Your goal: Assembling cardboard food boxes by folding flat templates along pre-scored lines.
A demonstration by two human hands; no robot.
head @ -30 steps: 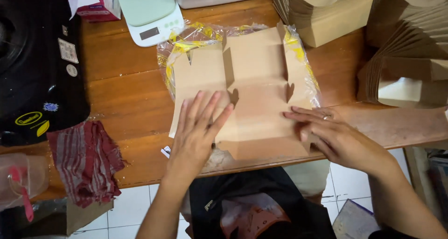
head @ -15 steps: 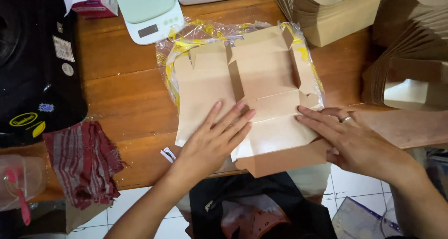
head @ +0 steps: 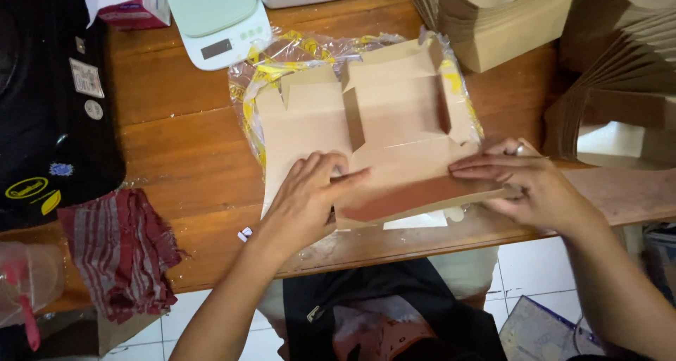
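While both forearms reach up from the lower edge of the view, the left hand (head: pixel 310 199) lies palm-down with fingers spread and slightly curled, pressing the near left part of the flat brown cardboard box blank (head: pixel 366 142) — not clasping it. The right hand (head: pixel 524 185) comes in from the right, fingers extended leftward and flat along the near flap, thumb tucked beneath its raised edge, pinching that flap. The blank rests on a crinkled clear plastic bag with yellow print (head: pixel 282 61) on the wooden table (head: pixel 176 150), near its front edge.
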